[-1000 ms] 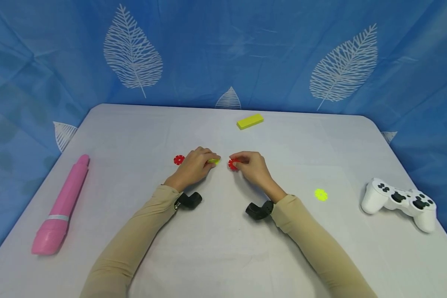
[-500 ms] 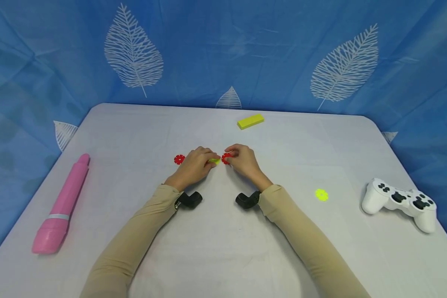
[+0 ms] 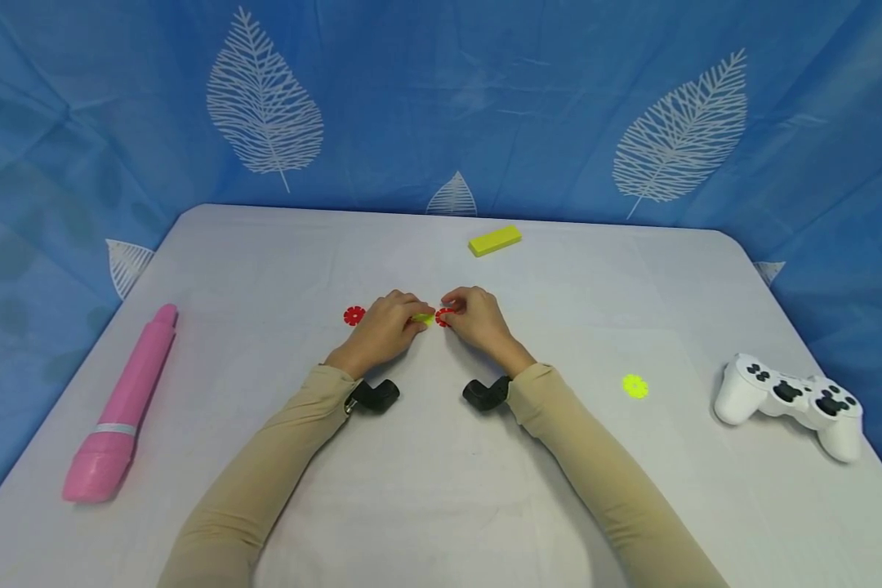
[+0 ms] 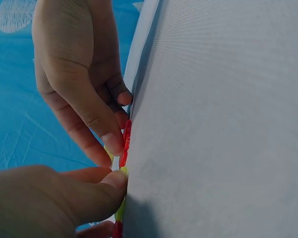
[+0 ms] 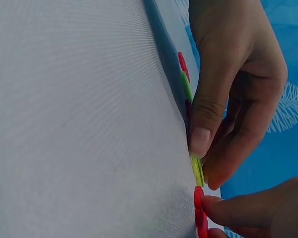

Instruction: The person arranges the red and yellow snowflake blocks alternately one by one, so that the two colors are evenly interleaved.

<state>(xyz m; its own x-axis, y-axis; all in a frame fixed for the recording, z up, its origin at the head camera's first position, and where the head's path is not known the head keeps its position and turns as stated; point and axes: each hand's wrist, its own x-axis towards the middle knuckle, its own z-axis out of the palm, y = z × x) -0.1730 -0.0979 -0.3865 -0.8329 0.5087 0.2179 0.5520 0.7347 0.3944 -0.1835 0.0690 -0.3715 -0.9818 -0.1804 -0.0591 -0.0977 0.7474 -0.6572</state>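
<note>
My left hand (image 3: 385,327) pinches a yellow slotted snowflake disc (image 3: 424,319) between thumb and fingers, low over the white table. The right wrist view shows more discs in line behind it, among them a green disc (image 5: 186,87) and a red end disc (image 5: 183,61); my left hand partly hides this row. Facing it, my right hand (image 3: 479,318) holds another red snowflake disc (image 3: 443,317) by thumb and fingers. That red disc (image 5: 198,198) stands nearly on edge, its rim right at the yellow disc's edge in the right wrist view.
A loose yellow disc (image 3: 635,386) lies right of my right forearm. Behind my hands is a yellow block (image 3: 495,241). A pink wand-shaped object (image 3: 121,408) lies at the left, a white game controller (image 3: 788,404) at the right. Blue leaf-patterned cloth (image 3: 529,106) hangs behind the table.
My right hand has moved left, bringing its red disc up to the yellow disc's edge, then shifted only slightly. The left hand has stayed in place.
</note>
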